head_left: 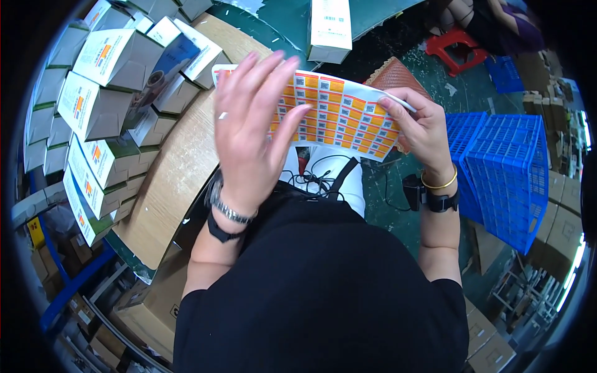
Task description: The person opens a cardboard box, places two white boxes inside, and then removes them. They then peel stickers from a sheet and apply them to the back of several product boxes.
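Note:
My right hand (418,124) pinches the right end of a sheet of stickers (339,112) between thumb and fingers. Rows of orange and yellow labels with small square codes cover the sheet, which has a white border and bows slightly. In front of its left part is my left hand (252,133), its fingers stretched out and the thumb apart. It hides much of that end; whether it touches the sheet I cannot tell. A small white patch (223,115) shows at the side of my left hand.
White and green boxes (102,59), several with orange labels, are stacked on the wooden tabletop (177,180) at left. Another white box (329,31) stands beyond the sheet. Blue plastic crates (504,168) are at right. Near a red stool (457,51) is another person (479,22).

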The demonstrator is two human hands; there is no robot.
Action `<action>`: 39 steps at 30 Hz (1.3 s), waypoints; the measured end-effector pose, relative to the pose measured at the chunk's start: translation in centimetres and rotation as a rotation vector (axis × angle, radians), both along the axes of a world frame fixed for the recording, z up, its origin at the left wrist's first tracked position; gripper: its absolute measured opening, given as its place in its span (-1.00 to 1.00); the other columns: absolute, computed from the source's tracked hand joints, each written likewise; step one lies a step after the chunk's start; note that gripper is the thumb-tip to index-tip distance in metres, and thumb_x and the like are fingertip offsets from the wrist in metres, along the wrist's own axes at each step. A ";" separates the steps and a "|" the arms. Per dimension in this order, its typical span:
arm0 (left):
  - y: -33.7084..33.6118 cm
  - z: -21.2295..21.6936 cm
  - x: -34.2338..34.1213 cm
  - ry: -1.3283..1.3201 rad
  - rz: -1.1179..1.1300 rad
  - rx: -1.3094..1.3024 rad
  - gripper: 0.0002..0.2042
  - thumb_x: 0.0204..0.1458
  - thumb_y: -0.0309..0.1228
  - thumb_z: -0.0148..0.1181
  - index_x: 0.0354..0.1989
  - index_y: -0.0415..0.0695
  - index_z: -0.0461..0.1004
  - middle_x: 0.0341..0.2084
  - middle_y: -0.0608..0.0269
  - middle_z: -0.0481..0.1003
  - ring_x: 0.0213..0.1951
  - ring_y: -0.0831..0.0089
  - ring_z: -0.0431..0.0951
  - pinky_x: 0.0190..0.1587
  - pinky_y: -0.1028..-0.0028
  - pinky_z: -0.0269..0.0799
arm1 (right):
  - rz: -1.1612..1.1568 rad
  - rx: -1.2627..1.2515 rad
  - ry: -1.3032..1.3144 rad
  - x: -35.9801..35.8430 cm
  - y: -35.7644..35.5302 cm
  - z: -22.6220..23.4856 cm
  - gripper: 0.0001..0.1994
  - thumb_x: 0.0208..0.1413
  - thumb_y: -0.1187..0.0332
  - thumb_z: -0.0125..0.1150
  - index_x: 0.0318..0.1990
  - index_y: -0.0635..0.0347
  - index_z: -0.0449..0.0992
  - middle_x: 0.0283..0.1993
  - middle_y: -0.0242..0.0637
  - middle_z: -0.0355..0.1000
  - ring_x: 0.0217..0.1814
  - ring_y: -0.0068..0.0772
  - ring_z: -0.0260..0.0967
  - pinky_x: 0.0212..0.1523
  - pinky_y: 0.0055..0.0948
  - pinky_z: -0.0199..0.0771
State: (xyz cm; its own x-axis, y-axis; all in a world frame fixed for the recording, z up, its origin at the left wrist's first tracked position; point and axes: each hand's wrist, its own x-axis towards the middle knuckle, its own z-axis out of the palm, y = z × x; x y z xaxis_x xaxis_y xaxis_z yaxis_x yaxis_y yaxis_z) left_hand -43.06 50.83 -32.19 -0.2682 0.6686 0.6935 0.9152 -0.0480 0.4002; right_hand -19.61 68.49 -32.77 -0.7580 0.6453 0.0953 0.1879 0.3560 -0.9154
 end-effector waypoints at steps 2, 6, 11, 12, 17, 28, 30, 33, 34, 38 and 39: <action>1.7 -0.3 -0.6 -0.017 -0.052 -0.061 -0.55 0.15 -0.35 0.48 0.22 -0.08 0.58 0.11 0.13 0.62 0.30 0.18 0.51 0.52 -0.02 0.13 | 0.022 0.001 0.014 -0.1 0.2 0.2 -0.75 0.42 0.27 0.31 0.02 0.29 0.68 -0.16 -0.36 0.66 -0.15 -0.65 0.58 -0.17 -0.61 0.58; 3.3 -1.5 -2.1 -0.123 -0.248 -0.125 -0.76 0.19 -0.33 0.41 0.03 0.02 0.69 -0.09 0.26 0.67 0.09 0.26 0.61 0.51 -0.05 0.12 | 0.037 0.007 0.023 0.2 0.5 0.4 -0.76 0.41 0.29 0.31 0.03 0.28 0.68 -0.14 -0.34 0.65 -0.11 -0.62 0.58 -0.14 -0.60 0.57; 3.9 -1.3 -2.2 -0.183 -0.266 -0.225 -0.90 0.20 -0.34 0.39 -0.17 -0.03 0.70 -0.31 0.33 0.66 -0.12 0.35 0.64 0.43 0.00 0.23 | -0.054 0.570 0.026 -1.8 1.7 0.6 -0.81 0.31 0.40 0.40 0.01 0.22 0.69 -0.06 -0.28 0.65 -0.03 -0.45 0.57 -0.05 -0.49 0.57; 4.2 -1.0 -2.0 -0.138 -0.251 -0.198 -0.91 0.20 -0.35 0.38 -0.19 -0.04 0.69 -0.33 0.32 0.65 -0.15 0.35 0.63 0.40 0.01 0.26 | -0.091 0.844 0.045 -2.5 1.8 0.8 -0.81 0.27 0.43 0.42 0.00 0.21 0.70 -0.04 -0.26 0.65 -0.01 -0.41 0.57 -0.03 -0.46 0.57; 5.3 -1.0 -1.5 -0.019 -0.231 -0.142 -0.92 0.22 -0.38 0.35 -0.23 -0.09 0.66 -0.36 0.28 0.61 -0.18 0.28 0.62 0.28 0.08 0.37 | 0.042 0.819 0.162 -5.0 1.6 1.0 -0.78 0.16 0.50 0.48 -0.03 0.17 0.72 -0.03 -0.24 0.64 0.01 -0.31 0.55 0.01 -0.37 0.55; 7.1 -2.1 -2.2 -0.092 -0.285 -0.173 -0.91 0.25 -0.41 0.28 -0.21 -0.15 0.62 -0.37 0.19 0.56 -0.19 0.17 0.56 0.05 0.18 0.41 | 0.098 0.770 0.127 -5.9 3.0 -0.7 -0.82 0.14 0.54 0.46 -0.10 0.19 0.70 -0.10 -0.25 0.61 -0.06 -0.35 0.54 0.04 -0.31 0.49; 7.3 -2.1 -2.1 -0.118 -0.279 -0.190 -0.91 0.26 -0.41 0.28 -0.21 -0.15 0.62 -0.37 0.18 0.54 -0.20 0.16 0.55 0.00 0.19 0.41 | 0.109 0.800 0.130 -6.1 3.3 -1.0 -0.82 0.14 0.55 0.45 -0.10 0.20 0.69 -0.08 -0.24 0.60 -0.05 -0.34 0.54 0.06 -0.31 0.49; 7.5 -2.4 -1.9 -0.168 -0.265 -0.229 -0.89 0.28 -0.41 0.26 -0.23 -0.17 0.60 -0.40 0.18 0.50 -0.23 0.15 0.51 -0.10 0.21 0.39 | 0.130 0.865 0.135 -6.3 3.6 -1.1 -0.82 0.14 0.57 0.43 -0.10 0.20 0.67 -0.06 -0.22 0.59 -0.03 -0.32 0.54 0.10 -0.31 0.49; 7.6 -2.6 -1.9 -0.167 -0.262 -0.226 -0.89 0.28 -0.41 0.26 -0.23 -0.17 0.60 -0.40 0.18 0.50 -0.23 0.15 0.51 -0.10 0.21 0.39 | 0.142 0.777 0.135 -6.3 3.4 -1.1 -0.83 0.16 0.57 0.42 -0.11 0.20 0.66 -0.03 -0.21 0.59 0.00 -0.32 0.53 0.11 -0.32 0.49; 8.0 -3.1 -2.3 -0.197 -0.229 -0.215 -0.88 0.26 -0.38 0.29 -0.24 -0.17 0.60 -0.43 0.18 0.46 -0.26 0.14 0.47 -0.15 0.19 0.38 | 0.173 0.519 0.134 -6.6 4.3 -0.6 -0.88 0.22 0.54 0.37 -0.11 0.22 0.65 0.04 -0.18 0.56 0.08 -0.32 0.52 0.16 -0.34 0.48; 8.0 -3.0 -2.2 -0.191 -0.224 -0.245 -0.87 0.25 -0.37 0.31 -0.25 -0.18 0.60 -0.39 0.17 0.49 -0.24 0.14 0.49 -0.13 0.19 0.41 | 0.169 0.433 0.127 -6.5 4.8 -0.3 -0.89 0.24 0.52 0.36 -0.10 0.24 0.65 0.07 -0.17 0.56 0.11 -0.32 0.51 0.17 -0.35 0.48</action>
State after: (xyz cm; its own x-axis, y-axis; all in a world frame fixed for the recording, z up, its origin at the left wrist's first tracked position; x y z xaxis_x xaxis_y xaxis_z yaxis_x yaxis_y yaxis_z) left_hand -45.30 58.87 -35.21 -0.2058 0.8652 0.4572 0.8007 -0.1197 0.5870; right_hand -26.13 73.28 -33.09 -0.8139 0.3946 0.4264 -0.0092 0.7251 -0.6886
